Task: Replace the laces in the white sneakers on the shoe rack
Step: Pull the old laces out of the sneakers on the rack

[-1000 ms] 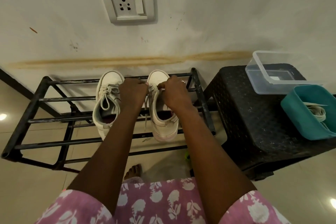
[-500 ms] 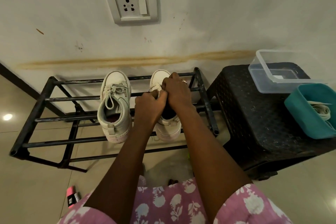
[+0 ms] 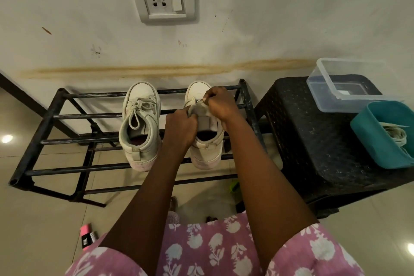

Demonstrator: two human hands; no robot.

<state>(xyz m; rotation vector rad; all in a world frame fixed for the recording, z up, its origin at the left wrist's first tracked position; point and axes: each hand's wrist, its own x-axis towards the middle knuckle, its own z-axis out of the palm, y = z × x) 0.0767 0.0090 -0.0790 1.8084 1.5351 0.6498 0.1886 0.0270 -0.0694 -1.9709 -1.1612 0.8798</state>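
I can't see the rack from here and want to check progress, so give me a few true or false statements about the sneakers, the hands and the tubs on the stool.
1. The left sneaker is tied in a bow. True.
2. Both hands are on the left sneaker. False: the left hand grips the right sneaker and the right hand pinches its lace.
3. The teal tub holds loose laces. True.
4. The clear box sits on the floor. False: it sits on the black stool.
5. Both sneakers point their toes toward the wall. True.
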